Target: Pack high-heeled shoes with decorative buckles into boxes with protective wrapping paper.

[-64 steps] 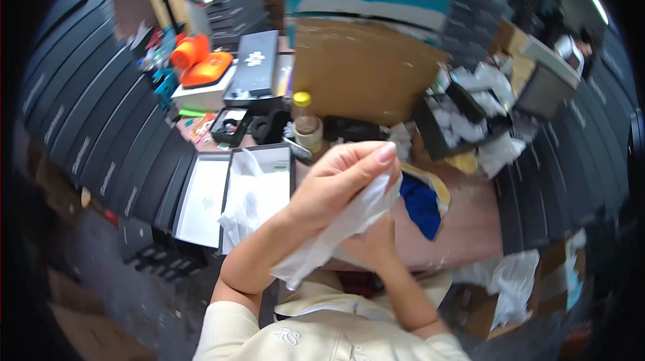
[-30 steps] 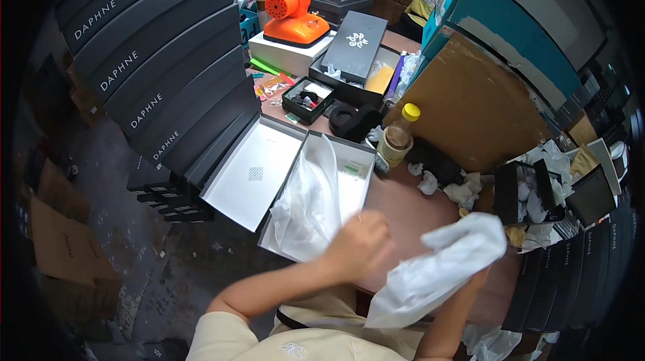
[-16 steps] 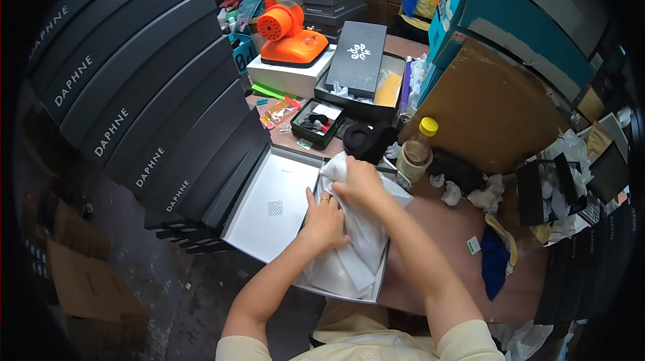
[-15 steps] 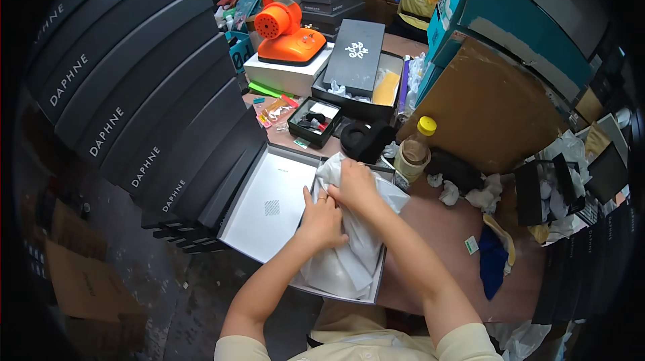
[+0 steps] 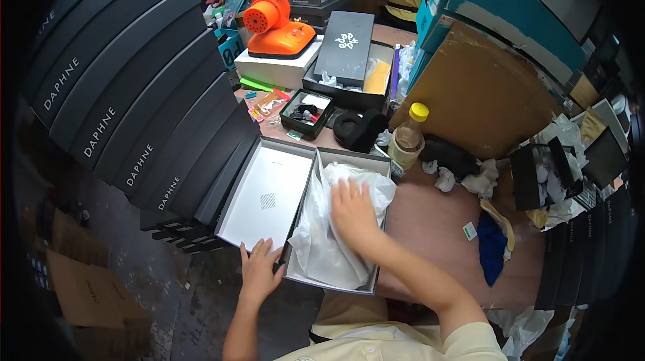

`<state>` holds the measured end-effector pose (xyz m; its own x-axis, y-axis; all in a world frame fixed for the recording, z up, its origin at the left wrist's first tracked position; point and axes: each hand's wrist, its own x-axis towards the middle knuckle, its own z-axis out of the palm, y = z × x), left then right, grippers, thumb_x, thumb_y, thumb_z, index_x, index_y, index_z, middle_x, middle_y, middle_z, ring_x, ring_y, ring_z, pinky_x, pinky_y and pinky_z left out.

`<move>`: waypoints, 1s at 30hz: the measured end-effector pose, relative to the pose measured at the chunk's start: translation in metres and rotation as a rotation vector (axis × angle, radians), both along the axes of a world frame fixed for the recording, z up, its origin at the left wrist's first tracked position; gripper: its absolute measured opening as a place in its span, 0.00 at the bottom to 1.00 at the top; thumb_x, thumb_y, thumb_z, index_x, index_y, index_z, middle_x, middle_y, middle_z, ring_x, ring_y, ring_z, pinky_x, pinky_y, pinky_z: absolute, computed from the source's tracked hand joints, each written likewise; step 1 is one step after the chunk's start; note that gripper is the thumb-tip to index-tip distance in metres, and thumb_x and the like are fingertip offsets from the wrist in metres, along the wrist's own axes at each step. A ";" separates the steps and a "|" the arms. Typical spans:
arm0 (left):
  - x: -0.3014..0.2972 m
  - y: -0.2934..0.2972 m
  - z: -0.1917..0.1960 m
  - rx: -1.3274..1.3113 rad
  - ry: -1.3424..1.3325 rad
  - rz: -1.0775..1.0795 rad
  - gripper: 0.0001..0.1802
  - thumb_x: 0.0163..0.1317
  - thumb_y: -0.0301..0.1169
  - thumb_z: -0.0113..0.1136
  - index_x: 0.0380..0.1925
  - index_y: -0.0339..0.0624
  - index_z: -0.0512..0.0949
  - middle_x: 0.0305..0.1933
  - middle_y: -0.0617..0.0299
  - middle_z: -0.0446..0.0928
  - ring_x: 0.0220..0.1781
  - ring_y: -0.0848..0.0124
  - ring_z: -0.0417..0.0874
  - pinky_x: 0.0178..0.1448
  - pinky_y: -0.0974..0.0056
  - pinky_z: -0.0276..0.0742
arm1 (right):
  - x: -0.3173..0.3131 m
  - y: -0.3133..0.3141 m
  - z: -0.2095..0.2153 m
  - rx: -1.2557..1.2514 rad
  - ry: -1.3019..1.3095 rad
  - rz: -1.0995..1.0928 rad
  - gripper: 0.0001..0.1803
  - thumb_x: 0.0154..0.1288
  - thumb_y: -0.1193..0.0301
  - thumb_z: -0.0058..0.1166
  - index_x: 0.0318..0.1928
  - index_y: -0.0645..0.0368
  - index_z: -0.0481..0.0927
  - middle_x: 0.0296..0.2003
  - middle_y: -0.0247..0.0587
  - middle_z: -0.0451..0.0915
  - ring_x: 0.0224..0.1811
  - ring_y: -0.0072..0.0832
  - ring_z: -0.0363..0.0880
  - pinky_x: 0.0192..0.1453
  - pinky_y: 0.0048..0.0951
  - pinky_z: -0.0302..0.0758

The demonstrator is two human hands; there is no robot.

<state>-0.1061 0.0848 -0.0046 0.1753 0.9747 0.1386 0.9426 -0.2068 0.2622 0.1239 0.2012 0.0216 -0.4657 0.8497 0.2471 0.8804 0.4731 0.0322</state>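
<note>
**Left hand (image 5: pixel 261 272) has dropped from the white paper (image 5: pixel 322 240) to the lid (image 5: pixel 252 210)**

So half a second ago both hands were on the paper. Now the left one has slid down and toward the person, to the near edge of the lid, and the right hand (image 5: pixel 355 218) is the only one at the paper.

Pose check: left forearm comes up almost straight from the bottom of the view, back of the hand up, fingers a bit spread over the lid's edge. Can't tell if that grip is actually pinching the edge or just resting there. The right arm reaches in diagonally from the lower right, palm down, fingers stretched out and apart over the paper, so that grip isn't clamped on anything.

The paper lies crumpled inside the open box (image 5: pixel 326 158), nearly filling it. The lid lies inside-up just to the box's left, and the tall stack of dark boxes (image 5: pixel 154 119) is left of that. A yellow-capped bottle (image 5: pixel 406 143) stands on the table (image 5: pixel 430 227) just past the box's far right corner.
</note>
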 end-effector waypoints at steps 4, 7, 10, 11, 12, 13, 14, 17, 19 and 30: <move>0.006 0.014 -0.027 0.293 -0.136 -0.068 0.10 0.51 0.29 0.60 0.33 0.38 0.79 0.44 0.58 0.79 0.49 0.60 0.79 0.64 0.45 0.58 | 0.009 -0.123 0.017 -0.295 0.233 0.224 0.36 0.57 0.53 0.55 0.59 0.65 0.65 0.60 0.52 0.64 0.67 0.49 0.56 0.64 0.54 0.58; 0.012 0.010 0.003 0.536 -0.482 0.080 0.04 0.53 0.25 0.59 0.28 0.36 0.79 0.31 0.54 0.79 0.38 0.62 0.81 0.55 0.53 0.68 | 0.037 -0.130 0.021 -0.221 0.388 0.307 0.32 0.54 0.60 0.60 0.57 0.62 0.68 0.60 0.52 0.63 0.67 0.47 0.56 0.63 0.52 0.59; 0.013 -0.036 0.063 0.442 -1.424 0.291 0.06 0.58 0.25 0.56 0.33 0.34 0.77 0.29 0.57 0.76 0.34 0.64 0.77 0.49 0.59 0.73 | 0.081 -0.133 0.061 -0.107 0.762 0.192 0.34 0.52 0.61 0.62 0.58 0.59 0.67 0.62 0.51 0.61 0.68 0.46 0.53 0.64 0.51 0.58; 0.022 -0.053 0.084 0.496 -1.628 0.297 0.12 0.60 0.32 0.53 0.38 0.34 0.77 0.37 0.57 0.77 0.42 0.63 0.77 0.53 0.59 0.70 | 0.095 -0.130 0.073 -0.038 0.774 0.106 0.36 0.52 0.60 0.62 0.60 0.59 0.65 0.62 0.50 0.60 0.68 0.45 0.53 0.65 0.50 0.58; 0.031 -0.065 0.091 0.551 -1.852 0.293 0.18 0.63 0.38 0.49 0.43 0.34 0.76 0.46 0.56 0.77 0.50 0.63 0.76 0.58 0.59 0.68 | 0.099 -0.126 0.081 0.038 0.766 0.019 0.38 0.52 0.59 0.62 0.61 0.58 0.64 0.63 0.50 0.60 0.68 0.44 0.53 0.65 0.49 0.58; 0.045 -0.075 0.094 0.480 -1.696 0.389 0.21 0.63 0.40 0.47 0.46 0.34 0.74 0.48 0.56 0.76 0.52 0.65 0.75 0.56 0.60 0.69 | 0.098 -0.119 0.086 -0.040 0.982 0.026 0.40 0.52 0.57 0.62 0.63 0.59 0.61 0.62 0.49 0.60 0.68 0.43 0.54 0.65 0.48 0.58; 0.057 -0.084 0.097 0.402 -1.541 0.473 0.23 0.64 0.42 0.45 0.49 0.33 0.72 0.51 0.56 0.74 0.53 0.67 0.74 0.55 0.61 0.70 | 0.090 -0.113 0.089 -0.124 1.195 0.027 0.42 0.53 0.56 0.61 0.64 0.59 0.58 0.62 0.48 0.60 0.67 0.42 0.54 0.65 0.47 0.58; 0.086 -0.080 0.120 -0.011 -2.191 -0.068 0.24 0.66 0.42 0.41 0.49 0.31 0.73 0.50 0.55 0.76 0.52 0.66 0.76 0.54 0.62 0.71 | 0.079 -0.099 0.078 -0.456 1.760 -0.012 0.42 0.59 0.52 0.56 0.66 0.60 0.53 0.61 0.45 0.61 0.65 0.36 0.57 0.65 0.39 0.59; 0.077 -0.058 0.084 -0.088 -1.905 -0.104 0.25 0.67 0.41 0.37 0.49 0.31 0.73 0.49 0.53 0.76 0.50 0.65 0.77 0.54 0.63 0.71 | 0.091 -0.095 0.049 -0.629 2.084 -0.175 0.36 0.63 0.52 0.51 0.63 0.62 0.59 0.57 0.44 0.67 0.60 0.33 0.65 0.61 0.34 0.65; 0.034 0.068 -0.011 -0.558 -1.232 -0.119 0.46 0.49 0.22 0.64 0.67 0.34 0.51 0.67 0.49 0.58 0.67 0.64 0.60 0.67 0.61 0.59 | 0.114 -0.084 -0.064 -1.190 2.549 0.196 0.29 0.69 0.49 0.37 0.59 0.58 0.68 0.49 0.41 0.76 0.47 0.28 0.77 0.49 0.28 0.76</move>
